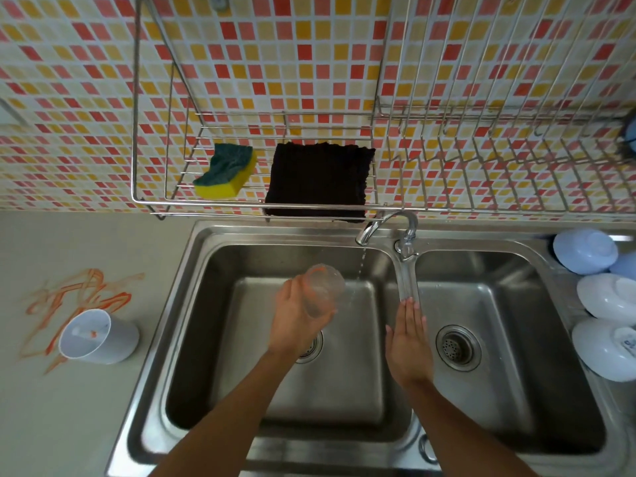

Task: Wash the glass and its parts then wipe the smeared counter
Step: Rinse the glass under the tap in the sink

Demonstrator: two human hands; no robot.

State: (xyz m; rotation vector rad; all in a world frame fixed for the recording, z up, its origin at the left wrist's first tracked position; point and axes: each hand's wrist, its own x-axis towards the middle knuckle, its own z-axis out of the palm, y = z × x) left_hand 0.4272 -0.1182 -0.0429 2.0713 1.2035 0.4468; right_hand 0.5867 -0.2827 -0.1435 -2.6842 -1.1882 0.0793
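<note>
My left hand (296, 318) grips a clear glass (323, 290) over the left sink basin (213, 304), tilted with its mouth toward the wall; an orange trace marks its rim. A thin stream of water falls from the faucet (385, 225) just to the right of the glass. My right hand (407, 335) hovers flat with straight fingers by the divider between the basins and holds nothing. A white cup-shaped part (98, 335) with an orange spot inside lies on the counter at the left. Orange smears (79, 297) streak the counter around it.
A wire rack (148, 201) on the tiled wall holds a yellow-green sponge (225, 170) and a dark cloth (318, 177). The right sink basin (509, 390) has a drain. Several pale blue and white bowls (605, 294) sit upside down at the right.
</note>
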